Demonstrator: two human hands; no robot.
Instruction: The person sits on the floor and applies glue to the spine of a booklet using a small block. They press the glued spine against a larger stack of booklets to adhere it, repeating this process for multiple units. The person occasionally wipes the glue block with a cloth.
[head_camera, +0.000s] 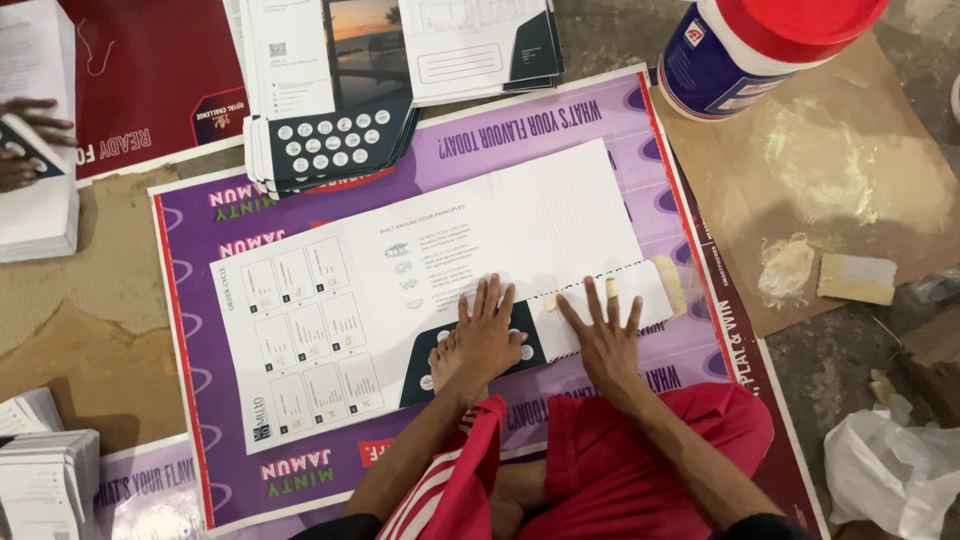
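Paper sheet (400, 300) lies mid-frame on a purple poster (200, 230).
Left hand (487, 335) and right hand (603, 335) press it flat, fingers spread, gripping nothing.

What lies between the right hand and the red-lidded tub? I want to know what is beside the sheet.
In the head view, from the right hand toward the tub: the white folded sheet, then the purple poster beneath it.

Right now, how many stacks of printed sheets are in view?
4: one top-centre stack above the purple poster, one left-edge stack under another person's hand, two bottom-left stacks. Others may lie outside the frame.
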